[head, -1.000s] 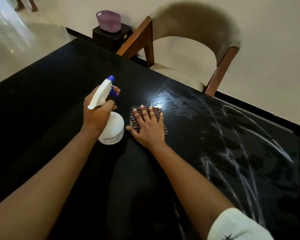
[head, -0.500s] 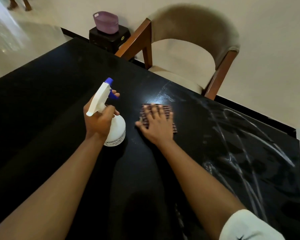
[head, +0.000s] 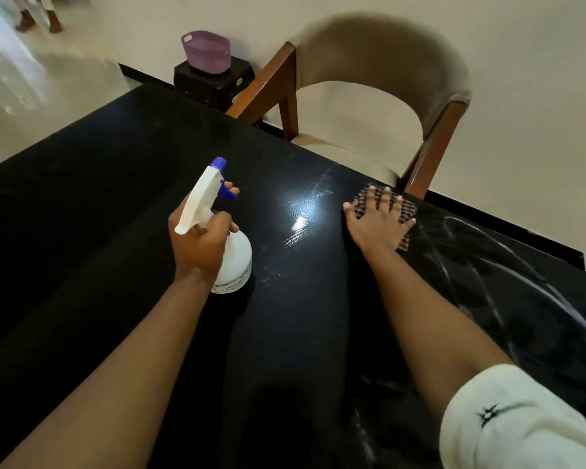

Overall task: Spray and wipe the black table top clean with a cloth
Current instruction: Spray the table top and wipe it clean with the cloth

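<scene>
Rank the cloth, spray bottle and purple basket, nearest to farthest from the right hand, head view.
1. The cloth, directly under the right hand.
2. The spray bottle, to its left, gripped by the left hand.
3. The purple basket, far back at the left.

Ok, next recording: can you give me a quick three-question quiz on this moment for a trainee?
1. True or false: the left hand grips the spray bottle, which is upright.
2. How does the right hand meet the cloth? A) flat on top, fingers spread; B) cloth bunched in a fist; C) cloth lifted off the table top.
3. Fill in: the white streaks lie on the person's ____ side of the table top.

Key: 1 true; 2 A; 3 right.
</scene>
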`<state>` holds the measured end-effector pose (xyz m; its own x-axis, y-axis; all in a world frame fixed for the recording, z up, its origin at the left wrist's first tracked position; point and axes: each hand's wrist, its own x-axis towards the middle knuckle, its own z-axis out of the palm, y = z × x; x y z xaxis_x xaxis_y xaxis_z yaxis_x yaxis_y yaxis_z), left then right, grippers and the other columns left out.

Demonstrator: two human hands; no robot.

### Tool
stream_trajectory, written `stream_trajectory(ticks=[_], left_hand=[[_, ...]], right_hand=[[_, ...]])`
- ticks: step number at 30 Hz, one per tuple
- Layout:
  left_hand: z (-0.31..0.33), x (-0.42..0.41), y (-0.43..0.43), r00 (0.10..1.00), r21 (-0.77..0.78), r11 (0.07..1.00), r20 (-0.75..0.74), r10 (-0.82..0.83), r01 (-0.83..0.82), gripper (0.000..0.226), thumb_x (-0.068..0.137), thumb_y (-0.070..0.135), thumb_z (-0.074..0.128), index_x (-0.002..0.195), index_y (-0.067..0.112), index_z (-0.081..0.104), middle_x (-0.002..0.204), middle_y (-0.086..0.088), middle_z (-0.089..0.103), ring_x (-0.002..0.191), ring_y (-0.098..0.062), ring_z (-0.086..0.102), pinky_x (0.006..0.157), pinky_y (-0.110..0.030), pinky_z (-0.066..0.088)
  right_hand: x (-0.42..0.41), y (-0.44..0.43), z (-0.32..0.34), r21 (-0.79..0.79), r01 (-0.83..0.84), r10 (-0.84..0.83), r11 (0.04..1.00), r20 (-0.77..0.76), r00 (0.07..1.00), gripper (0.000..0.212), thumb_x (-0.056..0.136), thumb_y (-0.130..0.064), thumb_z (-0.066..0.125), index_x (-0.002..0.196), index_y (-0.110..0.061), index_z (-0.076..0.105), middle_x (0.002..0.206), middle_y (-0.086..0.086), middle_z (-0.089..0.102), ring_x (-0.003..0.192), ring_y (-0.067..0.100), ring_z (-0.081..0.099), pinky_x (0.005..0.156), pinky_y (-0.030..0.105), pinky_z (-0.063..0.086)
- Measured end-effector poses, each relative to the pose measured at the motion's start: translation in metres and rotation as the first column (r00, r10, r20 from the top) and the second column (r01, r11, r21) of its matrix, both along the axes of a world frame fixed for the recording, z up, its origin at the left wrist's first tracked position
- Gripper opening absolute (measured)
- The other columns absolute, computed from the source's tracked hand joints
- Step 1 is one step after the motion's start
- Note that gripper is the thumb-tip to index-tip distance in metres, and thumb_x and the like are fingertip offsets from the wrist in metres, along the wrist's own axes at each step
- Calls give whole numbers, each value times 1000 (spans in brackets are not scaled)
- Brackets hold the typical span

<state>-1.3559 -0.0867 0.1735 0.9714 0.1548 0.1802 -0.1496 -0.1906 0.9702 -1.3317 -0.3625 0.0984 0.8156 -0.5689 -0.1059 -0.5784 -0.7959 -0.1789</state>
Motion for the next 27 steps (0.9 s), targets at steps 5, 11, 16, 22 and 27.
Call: stream_trajectory(ticks=[5,11,16,22,27], left_hand=[[5,9,-6,1000,-2,1000,-27,6,-6,49,72,20,53,119,25,44,95,-12,60,75,-12,62,66,-12,49],[0,14,-5,999,9,1000,-37,25,-24,59,71,23,53,129,16,46,103,-19,62,88,-20,62,71,-18,46],[-3,16,-5,1000,14,1000,3,12,-12,61,73,22,53,132,12,45,99,-19,61,79,-14,63,65,-8,48],[-3,18,-5,1000,11,1000,-11,20,-20,58,71,24,53,128,12,49,99,-19,63,84,-17,62,69,-12,46],[-3,21,-3,999,8,1000,-32,-6,6,47,68,30,56,114,18,50,98,-23,63,95,-29,63,74,-18,45]], right_hand=[[13,85,-2,-53,-487,488,872,17,873,74,90,-73,18,153,-34,9,163,-1,3,149,25,1,112,62,-1],[30,25,-1,-73,-375,379,924,36,925,70,92,-70,21,153,-36,12,162,-2,9,149,24,4,112,62,-2],[37,-27,1,-6,131,-131,991,-18,991,74,93,-68,21,154,-28,11,162,5,6,148,30,-2,112,66,-1],[69,57,-1,-40,-235,236,971,6,972,76,92,-70,17,154,-29,8,162,6,3,148,32,0,112,63,-2],[76,72,-1,-61,-455,456,888,12,890,74,90,-73,20,153,-32,18,161,2,16,147,28,12,114,61,2]])
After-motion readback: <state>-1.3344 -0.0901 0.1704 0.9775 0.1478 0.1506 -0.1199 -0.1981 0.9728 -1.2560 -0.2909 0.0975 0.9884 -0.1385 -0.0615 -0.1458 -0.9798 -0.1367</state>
